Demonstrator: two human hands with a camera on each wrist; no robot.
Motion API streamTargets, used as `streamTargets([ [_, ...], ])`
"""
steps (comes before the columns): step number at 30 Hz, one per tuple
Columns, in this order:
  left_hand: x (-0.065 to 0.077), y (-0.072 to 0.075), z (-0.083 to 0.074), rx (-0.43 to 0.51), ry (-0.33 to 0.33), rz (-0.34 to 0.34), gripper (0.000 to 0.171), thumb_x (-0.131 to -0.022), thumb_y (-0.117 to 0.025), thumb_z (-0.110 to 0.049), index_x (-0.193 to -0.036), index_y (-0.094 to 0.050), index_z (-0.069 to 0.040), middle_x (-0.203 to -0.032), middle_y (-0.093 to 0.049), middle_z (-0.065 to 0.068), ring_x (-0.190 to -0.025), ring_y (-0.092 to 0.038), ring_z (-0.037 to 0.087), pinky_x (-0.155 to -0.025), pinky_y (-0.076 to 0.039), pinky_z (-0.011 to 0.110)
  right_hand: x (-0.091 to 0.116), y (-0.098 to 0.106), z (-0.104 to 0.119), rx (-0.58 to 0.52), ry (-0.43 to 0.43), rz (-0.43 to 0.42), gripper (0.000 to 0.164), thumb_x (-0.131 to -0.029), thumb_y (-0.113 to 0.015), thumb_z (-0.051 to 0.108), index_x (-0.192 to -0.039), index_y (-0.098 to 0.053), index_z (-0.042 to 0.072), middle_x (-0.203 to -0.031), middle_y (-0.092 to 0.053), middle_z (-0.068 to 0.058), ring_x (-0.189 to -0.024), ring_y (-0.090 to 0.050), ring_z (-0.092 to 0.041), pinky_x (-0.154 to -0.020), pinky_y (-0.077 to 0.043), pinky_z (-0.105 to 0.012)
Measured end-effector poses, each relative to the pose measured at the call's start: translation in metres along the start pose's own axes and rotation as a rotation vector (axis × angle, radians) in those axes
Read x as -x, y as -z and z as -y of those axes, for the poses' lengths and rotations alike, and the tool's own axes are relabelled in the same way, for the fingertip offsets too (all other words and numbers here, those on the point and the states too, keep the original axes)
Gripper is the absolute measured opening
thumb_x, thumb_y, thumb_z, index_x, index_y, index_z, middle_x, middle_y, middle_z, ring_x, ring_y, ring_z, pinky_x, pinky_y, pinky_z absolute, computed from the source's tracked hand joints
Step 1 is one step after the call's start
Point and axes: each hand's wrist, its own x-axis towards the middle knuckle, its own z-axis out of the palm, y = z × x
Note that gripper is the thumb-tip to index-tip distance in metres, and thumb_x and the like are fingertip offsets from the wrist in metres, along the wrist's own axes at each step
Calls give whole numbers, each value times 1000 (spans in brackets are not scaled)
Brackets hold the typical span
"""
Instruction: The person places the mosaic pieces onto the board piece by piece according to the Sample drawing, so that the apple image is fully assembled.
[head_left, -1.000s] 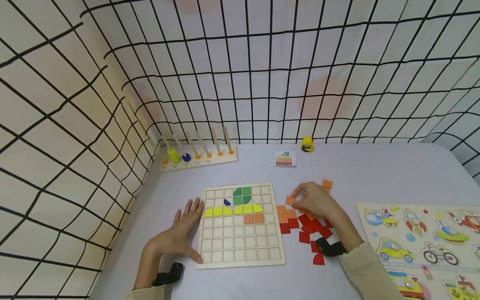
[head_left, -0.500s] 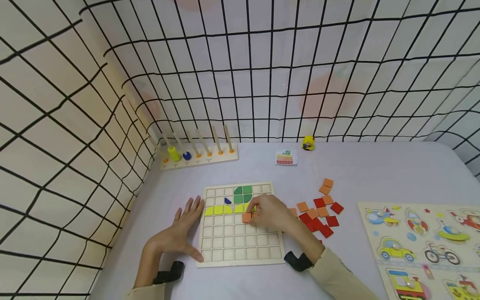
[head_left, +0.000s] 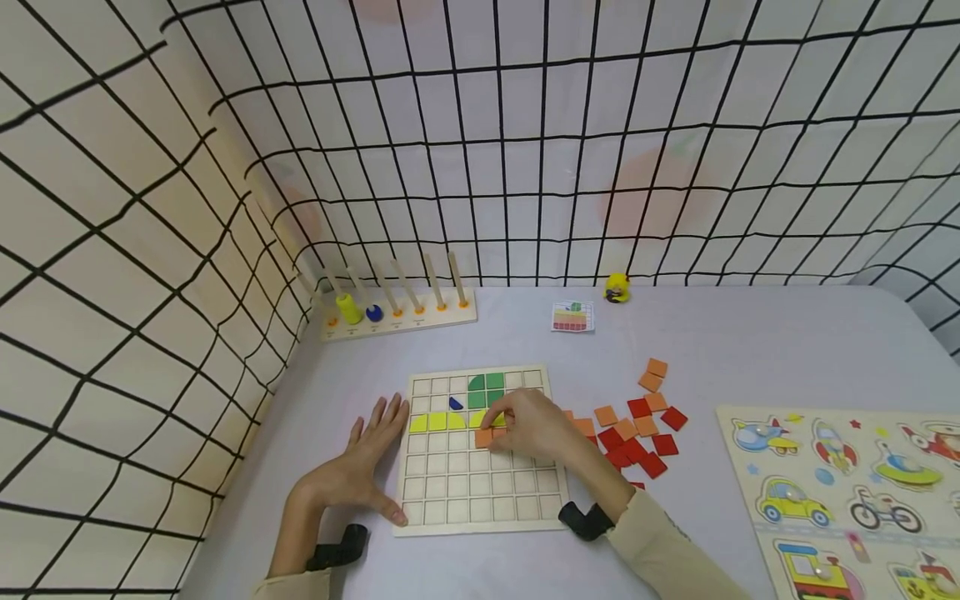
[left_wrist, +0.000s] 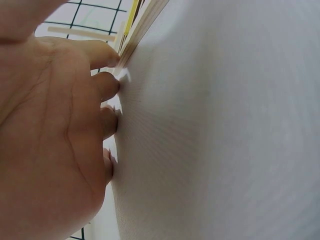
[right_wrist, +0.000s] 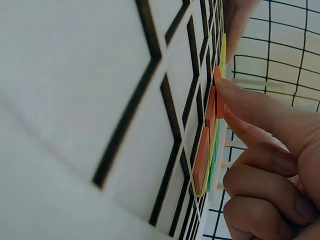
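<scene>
My right hand (head_left: 531, 427) is over the pale wooden grid board (head_left: 480, 510), pinching an orange square tile (head_left: 482, 438) between thumb and index finger. In the right wrist view the pinched tile (right_wrist: 220, 102) stands a little proud of the cells, beside two more orange tiles (right_wrist: 201, 157) lying in the grid. Just above that row runs a line of yellow tiles (head_left: 437, 422), partly covered by the hand. Green tiles (head_left: 495, 381) and a small blue piece (head_left: 456, 403) lie higher up. My left hand (head_left: 351, 473) is spread out, thumb and fingertips at the board's left edge.
Right of the board lie scattered red tiles (head_left: 633, 451) and orange tiles (head_left: 604, 415). Behind it are a small pattern card (head_left: 573, 317), a yellow duck toy (head_left: 617, 287) and a peg stand (head_left: 399, 317). A vehicle picture puzzle (head_left: 840, 500) lies at far right. Black netting (head_left: 517, 150) encloses the table.
The right hand has carried an orange tile left from the loose pile onto the board, then shifted slightly farther left along the row. The left hand has stayed put.
</scene>
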Motion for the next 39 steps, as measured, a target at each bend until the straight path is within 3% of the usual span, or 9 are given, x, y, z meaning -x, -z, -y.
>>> streamTargets([
  [8, -1, 0, 0, -4, 14, 4, 157, -52, -102, -40, -166, 1, -6, -173, 14, 18, -159, 22, 42, -124, 14, 70, -2, -4, 3, 25, 12, -32, 20, -77, -91, 13, -95, -83, 17, -67, -44, 2, -65, -43, -15, -55, -24, -25],
  [14, -2, 1, -1, -6, 20, 6, 157, -52, -102, -41, -166, 1, -6, -173, 13, 18, -159, 22, 42, -124, 14, 70, -1, -4, 3, 39, 29, -33, 17, -79, -89, 13, -94, -84, 18, -79, -58, 0, -70, -45, -15, -55, -25, -24],
  [22, 1, 5, -2, -10, 21, 0, 157, -52, -102, -40, -166, 0, -5, -173, 12, 20, -158, 22, 43, -124, 15, 70, -1, 0, 5, 6, 54, -29, 16, -83, -86, 11, -97, -85, 17, -64, -44, 4, -60, -39, -13, -52, -21, -22],
  [27, 2, 4, -1, -1, 19, -3, 157, -52, -103, -38, -166, 0, -4, -173, 12, 20, -158, 22, 44, -124, 15, 70, 7, 25, -9, -51, 7, -63, 19, -85, -83, 13, -104, -83, 13, -55, -35, 3, -50, -34, -13, -48, -21, -21],
  [35, 1, 0, 0, 1, 10, -1, 156, -53, -102, -42, -166, 0, -6, -173, 12, 19, -159, 22, 43, -124, 15, 71, 33, 88, -70, -90, -193, -45, 32, -87, -81, 19, -117, -78, 10, -61, -39, 0, -49, -36, -15, -45, -28, -21],
  [39, 0, 0, 1, -1, 7, -2, 156, -53, -102, -42, -166, 0, -5, -173, 12, 19, -159, 21, 43, -123, 15, 71, 42, 108, -92, -65, -267, -39, 35, -83, -84, 21, -115, -77, 8, -60, -36, 1, -49, -32, -14, -45, -27, -22],
])
